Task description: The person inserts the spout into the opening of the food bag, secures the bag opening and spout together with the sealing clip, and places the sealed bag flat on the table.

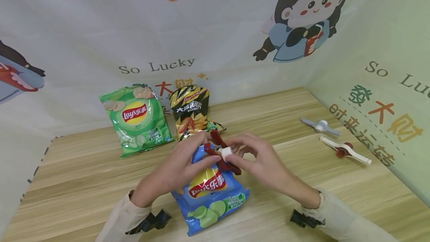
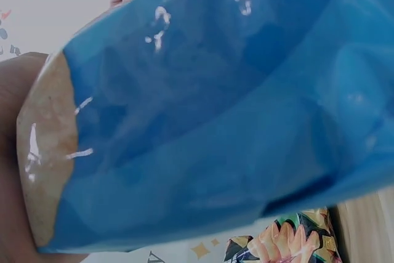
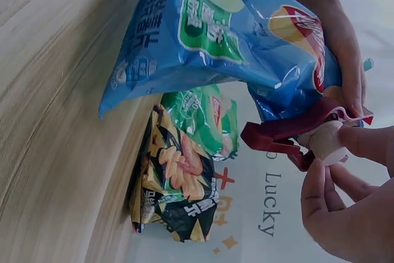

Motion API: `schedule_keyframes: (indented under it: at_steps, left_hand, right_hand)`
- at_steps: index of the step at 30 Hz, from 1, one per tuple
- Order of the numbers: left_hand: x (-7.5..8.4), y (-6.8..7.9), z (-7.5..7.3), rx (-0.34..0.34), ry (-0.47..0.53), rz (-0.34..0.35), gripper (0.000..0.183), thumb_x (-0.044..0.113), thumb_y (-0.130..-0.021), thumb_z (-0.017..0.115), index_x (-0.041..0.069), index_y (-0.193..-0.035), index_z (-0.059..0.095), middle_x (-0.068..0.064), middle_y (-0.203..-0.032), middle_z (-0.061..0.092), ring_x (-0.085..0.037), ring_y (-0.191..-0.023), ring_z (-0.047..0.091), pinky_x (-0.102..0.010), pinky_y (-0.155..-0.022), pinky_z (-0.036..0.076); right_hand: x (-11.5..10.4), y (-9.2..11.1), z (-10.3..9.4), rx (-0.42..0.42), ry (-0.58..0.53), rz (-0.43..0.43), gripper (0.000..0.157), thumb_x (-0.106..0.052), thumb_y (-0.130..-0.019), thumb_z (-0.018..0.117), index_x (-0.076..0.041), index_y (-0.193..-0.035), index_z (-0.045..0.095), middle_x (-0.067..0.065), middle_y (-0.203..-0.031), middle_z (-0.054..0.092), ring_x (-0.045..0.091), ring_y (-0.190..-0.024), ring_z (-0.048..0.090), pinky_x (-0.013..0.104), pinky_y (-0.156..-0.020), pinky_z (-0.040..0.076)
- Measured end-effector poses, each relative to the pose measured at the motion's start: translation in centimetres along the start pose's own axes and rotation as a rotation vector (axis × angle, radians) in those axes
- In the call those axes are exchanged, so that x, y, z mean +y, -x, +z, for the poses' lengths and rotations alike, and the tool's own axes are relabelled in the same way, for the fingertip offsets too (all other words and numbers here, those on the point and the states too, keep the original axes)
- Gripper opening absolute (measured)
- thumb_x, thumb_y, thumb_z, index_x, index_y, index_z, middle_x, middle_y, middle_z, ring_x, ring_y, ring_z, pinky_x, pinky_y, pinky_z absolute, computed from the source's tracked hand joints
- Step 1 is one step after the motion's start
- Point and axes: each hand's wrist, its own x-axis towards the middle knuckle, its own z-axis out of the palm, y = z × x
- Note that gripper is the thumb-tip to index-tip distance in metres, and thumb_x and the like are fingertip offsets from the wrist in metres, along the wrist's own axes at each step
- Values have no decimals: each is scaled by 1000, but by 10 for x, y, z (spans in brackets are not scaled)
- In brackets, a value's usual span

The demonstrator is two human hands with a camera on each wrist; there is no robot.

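Observation:
A blue Lay's chip bag stands tilted in front of the person, its top gathered at a dark red bag clip with a white round cap. The left hand grips the bag's upper part from the left, thumb at the clip. From the other side, the right hand pinches the white cap between thumb and fingers. In the right wrist view the red clip lies across the bag's neck, one arm sticking out. The bag's blue side fills most of the left wrist view.
A green Lay's bag and a black-and-yellow chip bag lean at the back by the printed cloth wall. Toward the right edge of the wooden table lie a grey-blue clip and a white clip with a red cap.

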Motion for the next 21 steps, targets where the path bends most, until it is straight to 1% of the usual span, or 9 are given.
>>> schedule_keyframes:
  at_steps: [2,7,9,11,14,16,18,21]
  left_hand:
    - [-1,-1,1,11,-14,27,16,24,-98,65,16,-111,60,5,-102,62,-9,-88,61,-28,-72,56]
    - [-2,-1,2,43,-40,71,17,21,-98,66,15,-113,61,4,-104,62,-10,-89,59,-27,-73,55]
    - [-2,-1,2,52,-35,80,17,18,-97,66,13,-113,61,3,-103,63,-10,-87,60,-27,-72,55]
    - [-2,-1,1,64,-33,93,17,15,-97,66,11,-113,62,2,-103,63,-11,-87,61,-27,-72,56]
    - [-1,-1,0,82,-40,100,18,14,-97,66,11,-113,61,1,-102,63,-11,-87,61,-27,-70,56]
    - [0,-1,-1,90,-54,95,18,15,-96,67,11,-113,61,1,-102,63,-11,-87,60,-27,-70,56]
    - [0,-1,-1,89,-62,92,18,16,-96,67,11,-113,61,1,-103,62,-11,-88,60,-27,-70,56]
    - [0,-1,-2,76,-75,108,19,16,-97,66,12,-114,62,1,-109,63,-11,-94,59,-29,-76,55]
  right_hand:
    - [0,0,-1,-12,10,-6,31,-13,-90,74,-9,-120,68,1,-114,65,17,-94,62,31,-82,56]
    - [0,0,-3,-48,-38,12,30,-12,-93,70,-10,-123,66,2,-122,63,19,-105,61,33,-86,56]
    - [-1,-1,-3,-76,-35,25,32,-14,-94,70,-12,-126,64,0,-123,63,18,-105,62,35,-89,55]
    - [-1,-1,-4,-110,-9,39,38,-19,-94,71,-15,-131,61,-2,-123,64,16,-104,63,36,-91,54]
    - [2,-2,-2,-159,43,27,48,-23,-93,73,-16,-137,55,-2,-118,67,13,-101,65,35,-91,53]
    - [3,-2,-1,-168,77,10,52,-23,-91,75,-15,-138,53,-2,-114,68,11,-100,66,33,-90,54]
    - [5,-2,1,-168,87,-18,53,-20,-90,75,-13,-138,54,0,-112,69,11,-98,67,32,-88,55]
    - [7,-2,1,-168,67,-22,54,-17,-90,76,-14,-139,55,1,-115,69,11,-98,68,31,-88,55]
